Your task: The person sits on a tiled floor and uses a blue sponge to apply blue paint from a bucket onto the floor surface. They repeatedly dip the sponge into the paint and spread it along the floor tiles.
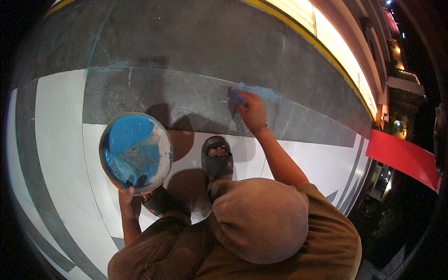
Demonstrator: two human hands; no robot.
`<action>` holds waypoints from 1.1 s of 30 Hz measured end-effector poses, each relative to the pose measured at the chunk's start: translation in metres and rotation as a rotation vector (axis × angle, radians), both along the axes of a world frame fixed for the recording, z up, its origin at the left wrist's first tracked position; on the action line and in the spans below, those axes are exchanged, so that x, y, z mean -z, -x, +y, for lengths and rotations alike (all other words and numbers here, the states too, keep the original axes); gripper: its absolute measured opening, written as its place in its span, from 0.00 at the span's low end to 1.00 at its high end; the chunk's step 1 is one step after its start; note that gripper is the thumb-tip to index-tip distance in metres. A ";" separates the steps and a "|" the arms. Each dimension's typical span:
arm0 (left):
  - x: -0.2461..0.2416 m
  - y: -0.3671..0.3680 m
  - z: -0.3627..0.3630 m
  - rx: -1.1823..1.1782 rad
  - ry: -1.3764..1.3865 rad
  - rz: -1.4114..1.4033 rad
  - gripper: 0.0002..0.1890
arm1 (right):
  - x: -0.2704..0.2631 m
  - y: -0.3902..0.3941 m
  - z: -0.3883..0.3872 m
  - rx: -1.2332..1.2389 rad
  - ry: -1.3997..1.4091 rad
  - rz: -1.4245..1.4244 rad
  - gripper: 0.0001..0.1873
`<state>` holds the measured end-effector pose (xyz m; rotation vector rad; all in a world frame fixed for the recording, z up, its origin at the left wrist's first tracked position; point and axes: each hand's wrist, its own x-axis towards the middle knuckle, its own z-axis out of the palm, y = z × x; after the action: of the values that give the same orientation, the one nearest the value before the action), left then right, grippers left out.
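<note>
My left hand grips the near rim of a round, shallow container, thumb over the edge. Bright blue paste coats much of its inside, with whitish residue along the right. My right hand is pressed close to the dark grey tiled floor, its fingers closed around a small blue object. Blur and the fingers hide what kind of object it is. Beside those fingers, a pale blue smear runs along the thin tile joint.
Black sandals stand on white floor tiles. A rounded brown cloth-covered shape blocks the lower middle. Beyond the grey tiles runs a yellow edge beside a bright lit strip. A red panel is at right.
</note>
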<state>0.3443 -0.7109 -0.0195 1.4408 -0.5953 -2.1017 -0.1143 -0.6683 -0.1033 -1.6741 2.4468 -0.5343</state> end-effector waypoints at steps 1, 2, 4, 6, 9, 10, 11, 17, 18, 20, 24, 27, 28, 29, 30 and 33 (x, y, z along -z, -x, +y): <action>0.000 -0.001 0.000 0.002 -0.006 0.010 0.51 | -0.004 0.009 0.001 0.129 0.068 -0.024 0.17; 0.001 -0.001 0.001 -0.003 0.004 -0.009 0.51 | -0.006 0.016 0.001 0.260 0.129 -0.052 0.15; 0.003 0.000 0.004 -0.034 0.043 -0.019 0.51 | -0.004 0.026 -0.007 0.481 -0.066 -0.008 0.14; 0.005 0.001 0.005 -0.048 0.044 -0.033 0.50 | 0.003 0.025 -0.024 0.612 -0.176 0.045 0.15; 0.006 0.002 0.003 -0.034 0.034 -0.025 0.50 | 0.020 -0.009 -0.057 0.507 -0.134 0.042 0.17; 0.005 0.001 0.002 -0.028 0.034 -0.017 0.50 | 0.021 -0.022 -0.065 0.426 -0.156 0.014 0.16; 0.004 0.001 0.000 0.009 0.014 -0.015 0.49 | 0.020 -0.032 -0.068 0.339 -0.178 -0.015 0.15; 0.004 -0.004 -0.001 -0.024 0.038 -0.006 0.45 | -0.003 -0.025 -0.019 0.039 0.069 0.108 0.21; 0.006 -0.005 0.000 -0.018 0.035 -0.011 0.45 | -0.001 -0.016 -0.011 0.059 0.080 0.160 0.23; 0.008 -0.006 0.001 -0.012 0.044 -0.002 0.46 | 0.007 -0.001 -0.001 0.176 0.022 0.239 0.26; 0.008 -0.006 0.001 -0.025 0.029 -0.034 0.46 | 0.022 0.003 -0.003 0.067 0.069 0.272 0.24; 0.006 -0.004 -0.002 -0.013 0.026 -0.027 0.47 | 0.012 0.003 0.005 0.012 -0.137 0.205 0.21; 0.004 -0.004 -0.003 0.021 0.010 -0.024 0.48 | 0.004 0.007 0.012 -0.041 -0.219 0.142 0.19; 0.003 -0.004 -0.004 0.043 0.003 -0.008 0.48 | -0.004 0.012 0.019 -0.124 -0.257 0.085 0.17; 0.004 -0.004 -0.003 0.052 0.001 -0.020 0.48 | -0.010 0.020 0.023 0.063 -0.244 0.040 0.16; 0.008 -0.004 0.002 -0.003 0.045 -0.039 0.48 | -0.013 0.037 0.025 0.441 -0.148 -0.027 0.13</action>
<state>0.3486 -0.7093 -0.0270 1.4601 -0.6504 -2.0490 -0.1510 -0.6434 -0.0905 -1.0654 2.7650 -0.4027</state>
